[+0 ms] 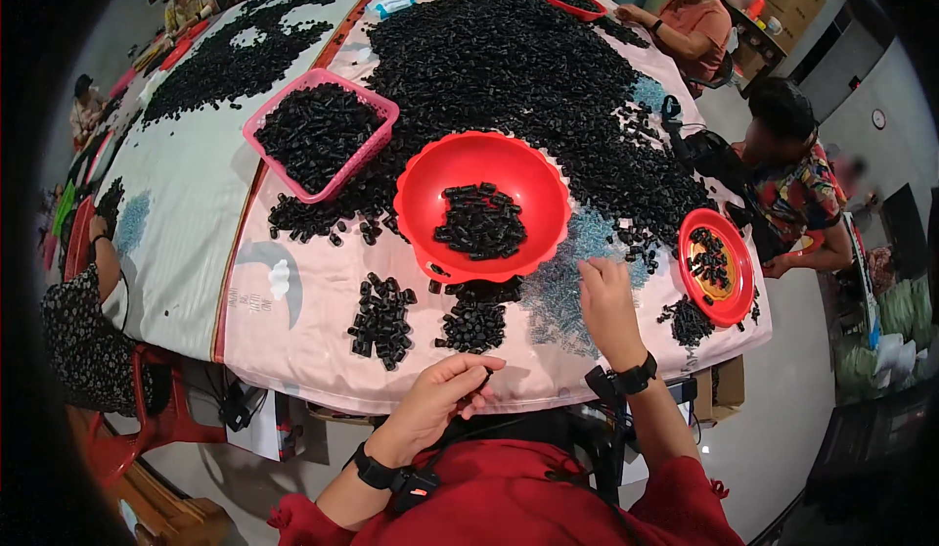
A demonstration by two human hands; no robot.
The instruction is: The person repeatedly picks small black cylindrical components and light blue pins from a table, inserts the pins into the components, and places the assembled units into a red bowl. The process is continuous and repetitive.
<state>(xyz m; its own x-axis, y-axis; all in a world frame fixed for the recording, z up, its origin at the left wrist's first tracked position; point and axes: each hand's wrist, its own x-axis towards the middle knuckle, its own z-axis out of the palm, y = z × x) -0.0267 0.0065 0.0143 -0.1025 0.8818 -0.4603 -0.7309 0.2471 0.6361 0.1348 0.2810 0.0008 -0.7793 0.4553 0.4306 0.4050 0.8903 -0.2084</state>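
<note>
My left hand (445, 397) is closed near the table's front edge, thumb against fingers, with a small black plastic piece (485, 380) partly showing between them. Further right, my right hand (611, 309) reaches over a spread of tiny clear bluish pieces (562, 296). Its fingers are bent together at the pile, and what they hold, if anything, is hidden. Two small heaps of short black cylindrical parts, a left heap (381, 323) and a right heap (471, 323), lie before me. Behind them stands a red scalloped bowl (421, 189) with black parts in its bottom.
A pink basket (256, 120) full of black parts stands at the left. One large black mound (489, 57) covers the table's middle. At the right, a red plate (738, 292) holds more parts, beside a seated co-worker (802, 174). Other people sit around the table.
</note>
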